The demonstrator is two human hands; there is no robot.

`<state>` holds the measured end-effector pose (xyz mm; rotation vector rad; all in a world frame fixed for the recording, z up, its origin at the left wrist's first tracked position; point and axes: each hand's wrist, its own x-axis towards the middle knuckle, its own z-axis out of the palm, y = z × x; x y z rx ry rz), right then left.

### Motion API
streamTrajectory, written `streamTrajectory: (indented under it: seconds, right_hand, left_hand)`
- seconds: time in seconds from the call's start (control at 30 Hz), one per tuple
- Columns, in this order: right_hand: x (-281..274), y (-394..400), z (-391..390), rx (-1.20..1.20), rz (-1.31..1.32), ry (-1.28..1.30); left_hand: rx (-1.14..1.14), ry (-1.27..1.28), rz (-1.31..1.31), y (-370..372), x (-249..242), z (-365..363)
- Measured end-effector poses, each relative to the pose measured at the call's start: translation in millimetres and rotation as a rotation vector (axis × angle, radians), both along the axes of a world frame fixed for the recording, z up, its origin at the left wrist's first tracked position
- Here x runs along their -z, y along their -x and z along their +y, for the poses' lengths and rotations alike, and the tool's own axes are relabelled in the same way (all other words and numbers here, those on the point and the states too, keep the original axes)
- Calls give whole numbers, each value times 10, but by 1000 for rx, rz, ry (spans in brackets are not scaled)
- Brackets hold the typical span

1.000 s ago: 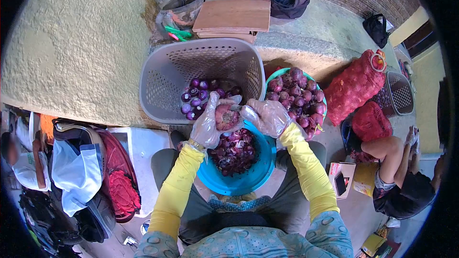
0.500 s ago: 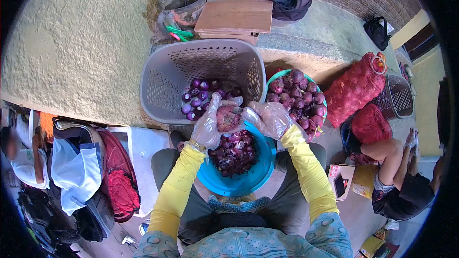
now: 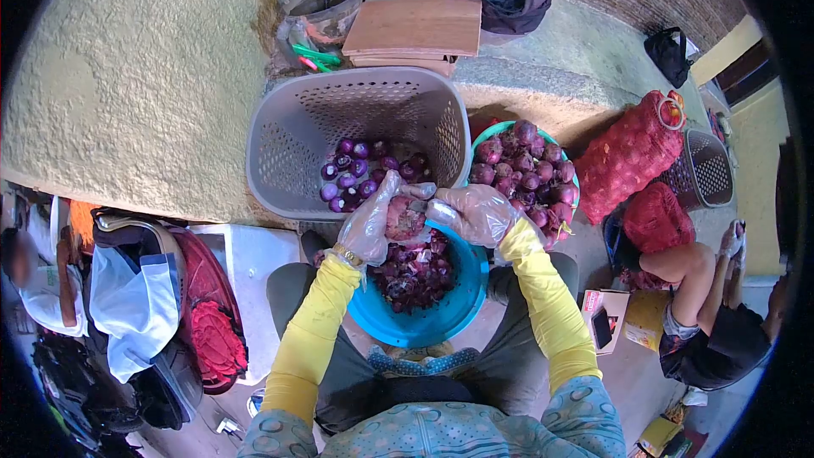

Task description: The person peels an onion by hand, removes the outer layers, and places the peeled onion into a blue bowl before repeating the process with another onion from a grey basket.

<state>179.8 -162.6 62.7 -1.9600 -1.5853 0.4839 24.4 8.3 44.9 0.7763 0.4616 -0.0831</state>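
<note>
My left hand (image 3: 366,227), in a clear plastic glove, is wrapped round a red onion (image 3: 407,219) with dull, rough skin. Against the onion's right side, my gloved right hand (image 3: 476,214) is closed, thumb toward the onion; whatever its fingers hold is hidden. Both hands are over the far rim of a blue basin (image 3: 363,322) full of onion skins (image 3: 415,276). Just beyond stands a grey plastic basket (image 3: 280,140) with shiny peeled onions (image 3: 346,178) at its bottom. On the right, unpeeled onions (image 3: 530,165) are heaped in a green basin (image 3: 577,195).
A red mesh sack (image 3: 632,153) of onions leans at the right, near another basket (image 3: 710,170). Wooden boards (image 3: 415,25) lie on the ledge behind. One person (image 3: 729,331) sits at right, another (image 3: 47,288) at far left. A white box (image 3: 259,288) is left of my knees.
The onion has turned a little in my left hand, and my left fingers now reach further over its top. My right hand has shifted slightly left, close against it.
</note>
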Motion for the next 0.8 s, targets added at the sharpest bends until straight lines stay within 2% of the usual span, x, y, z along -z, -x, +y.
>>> streamTrajectory:
  seconds: [0.13, 0.23, 0.43, 0.73, 0.77, 0.8]
  right_hand:
    - [-85, 43, 35, 2, -46, 73]
    - [-117, 36, 23, 2, -4, 9]
    - [-37, 61, 30, 14, -117, -18]
    - [-106, 71, 27, 22, -111, -82]
    - [-149, 64, 29, 38, -120, -13]
    - [-170, 63, 26, 55, -129, 56]
  left_hand:
    - [0, 19, 69, -7, 128, 7]
    - [-49, -5, 75, -19, -11, -28]
    - [-16, 26, 85, -3, 190, 22]
    - [-54, 81, 132, -24, -14, -39]
    - [-53, 81, 132, -25, -18, -49]
    - [-85, 196, 101, -25, -20, -63]
